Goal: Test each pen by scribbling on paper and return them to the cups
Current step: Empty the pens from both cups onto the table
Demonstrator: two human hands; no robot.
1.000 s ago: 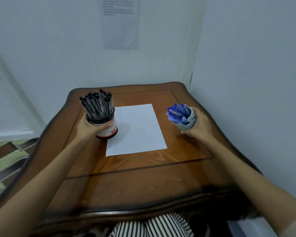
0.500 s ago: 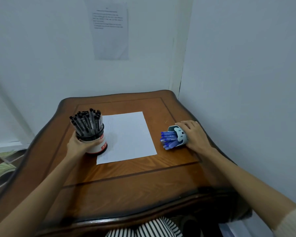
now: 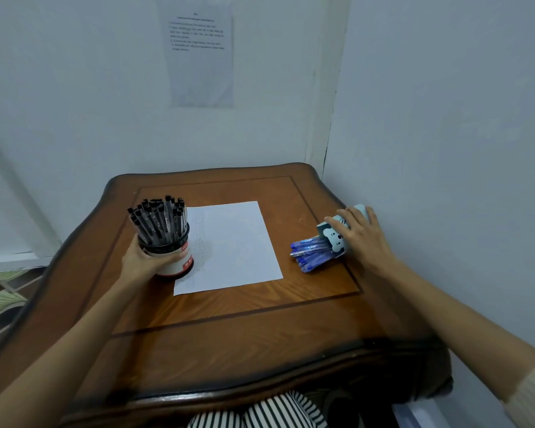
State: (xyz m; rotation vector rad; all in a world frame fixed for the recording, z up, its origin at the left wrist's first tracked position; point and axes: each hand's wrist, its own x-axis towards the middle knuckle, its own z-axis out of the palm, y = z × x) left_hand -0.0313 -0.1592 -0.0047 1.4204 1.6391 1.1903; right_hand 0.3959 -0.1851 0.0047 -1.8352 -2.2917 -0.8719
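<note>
Item 1: white cylindrical pen cup w/ black rim [image 3: 170,257], packed w/ black capped pens [image 3: 158,220], upright; our left hand [image 3: 142,261] wraps its base, prob. to steady it.

Item 2: pale-blue bear-face cup [image 3: 334,239], tipped on its side under our right hand [image 3: 362,239], which grips it; blue pens [image 3: 309,253] spill onto the brown wooden counter [image 3: 244,319], likely for easy picking.

Item 3: white paper sheet [image 3: 232,245], flat btwn both hands, touching left cup.

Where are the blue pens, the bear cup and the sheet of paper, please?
blue pens [image 3: 308,251]: head view, mid-barrels of the spilled bundle.
bear cup [image 3: 334,239]: head view, bear face.
sheet of paper [image 3: 235,242]: head view, bare middle.
</note>
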